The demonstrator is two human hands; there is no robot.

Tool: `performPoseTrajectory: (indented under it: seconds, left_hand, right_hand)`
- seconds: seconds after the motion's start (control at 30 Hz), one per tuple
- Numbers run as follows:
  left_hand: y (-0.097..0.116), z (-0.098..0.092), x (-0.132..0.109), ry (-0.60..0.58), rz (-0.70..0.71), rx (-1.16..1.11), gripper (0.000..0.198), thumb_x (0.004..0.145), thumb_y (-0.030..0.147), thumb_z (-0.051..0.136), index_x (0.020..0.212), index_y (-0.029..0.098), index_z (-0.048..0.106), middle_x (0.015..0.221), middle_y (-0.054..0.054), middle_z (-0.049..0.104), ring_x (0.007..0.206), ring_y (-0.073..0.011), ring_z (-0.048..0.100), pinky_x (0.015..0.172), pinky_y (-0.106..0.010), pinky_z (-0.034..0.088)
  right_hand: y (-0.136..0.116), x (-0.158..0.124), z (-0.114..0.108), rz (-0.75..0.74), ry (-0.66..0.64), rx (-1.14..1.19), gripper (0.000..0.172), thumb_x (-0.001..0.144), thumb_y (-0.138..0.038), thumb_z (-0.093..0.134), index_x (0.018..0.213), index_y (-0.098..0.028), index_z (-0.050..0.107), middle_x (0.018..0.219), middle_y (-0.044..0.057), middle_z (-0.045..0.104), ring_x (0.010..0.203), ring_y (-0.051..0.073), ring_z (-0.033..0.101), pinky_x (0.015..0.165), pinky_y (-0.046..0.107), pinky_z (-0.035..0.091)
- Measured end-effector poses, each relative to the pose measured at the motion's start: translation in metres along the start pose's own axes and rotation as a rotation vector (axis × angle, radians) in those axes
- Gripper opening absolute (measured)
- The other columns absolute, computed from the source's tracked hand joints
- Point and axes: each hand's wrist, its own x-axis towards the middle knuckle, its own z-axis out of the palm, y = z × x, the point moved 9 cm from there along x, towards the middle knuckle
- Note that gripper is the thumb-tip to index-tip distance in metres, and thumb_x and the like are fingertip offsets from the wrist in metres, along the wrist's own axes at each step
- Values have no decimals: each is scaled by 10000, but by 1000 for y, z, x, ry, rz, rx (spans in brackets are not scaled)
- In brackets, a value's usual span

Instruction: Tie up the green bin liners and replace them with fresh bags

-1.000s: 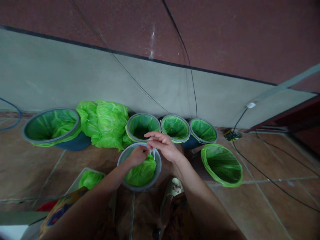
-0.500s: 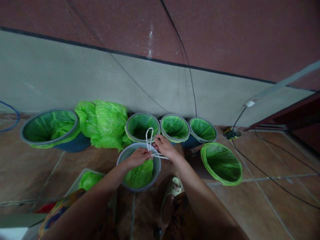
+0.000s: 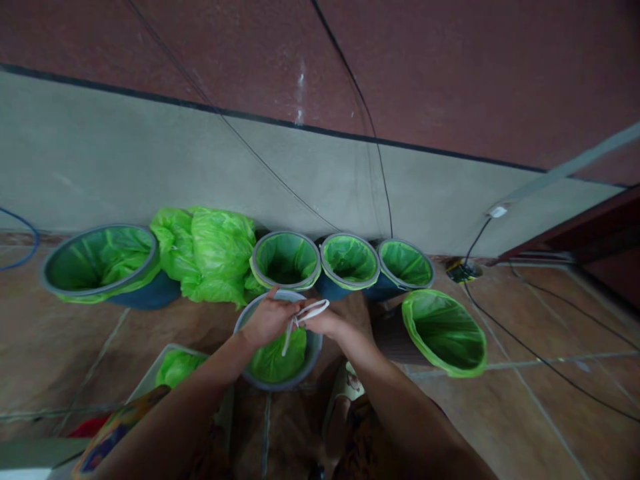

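Note:
Both my hands meet over a light grey bin (image 3: 314, 353) on the floor, with a green plastic bag (image 3: 277, 355) bunched inside it. My left hand (image 3: 271, 319) is closed at the gathered top of the bag, fingers on a white drawstring (image 3: 314, 311). Against it, my right hand (image 3: 320, 320) also pinches the drawstring. One loop of the string sticks out to the right over my right hand, and a loose end hangs down over the bag. My fingertips partly hide each other and the crossing of the string.
Along the wall stand several bins with green liners, one large (image 3: 100, 287) at left. A heap of green bags (image 3: 220, 257) lies between them. Right of me leans a brown lined bin (image 3: 400, 337). Black cables (image 3: 535, 358) cross the tiles. A pale tray (image 3: 150, 373) holds green plastic.
The upright drawstring loop has swung down to the right. My left hand has turned over and moved up slightly; my right hand has dropped beside it. A string end now hangs down.

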Motion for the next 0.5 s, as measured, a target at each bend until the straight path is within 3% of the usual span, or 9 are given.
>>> performPoseTrajectory:
  seconds: [0.1, 0.23, 0.37, 0.5]
  left_hand:
    - [9, -8, -4, 95, 46, 105, 97, 838, 200, 582, 822, 193, 677, 770, -22, 699, 756, -167, 632, 1087, -444, 284]
    - [12, -22, -9, 251, 56, 60, 80, 835, 207, 603, 825, 209, 683, 920, -36, 693, 872, -183, 617, 992, -415, 376]
    - [2, -25, -10, 312, -13, -41, 128, 834, 172, 575, 758, 185, 676, 819, -45, 646, 777, -170, 583, 745, -300, 459]
    - [-10, -24, -9, 342, -89, -212, 174, 834, 136, 521, 790, 184, 682, 805, -37, 630, 752, -147, 590, 679, -248, 459]
  right_hand:
    - [3, -8, -2, 96, -49, 169, 143, 642, -138, 596, 773, -159, 650, 698, -7, 628, 596, 105, 539, 525, 198, 406]
    - [3, -16, -2, 169, -61, 244, 190, 668, -156, 571, 826, -172, 675, 791, 20, 667, 683, 119, 576, 560, 195, 427]
    - [8, -14, -12, 213, 87, 166, 158, 744, -185, 539, 835, -164, 666, 752, 19, 652, 653, 119, 572, 572, 215, 440]
    - [-19, -12, -35, 25, 292, -217, 183, 812, -166, 499, 858, -164, 677, 856, 45, 686, 794, 146, 607, 739, 257, 464]
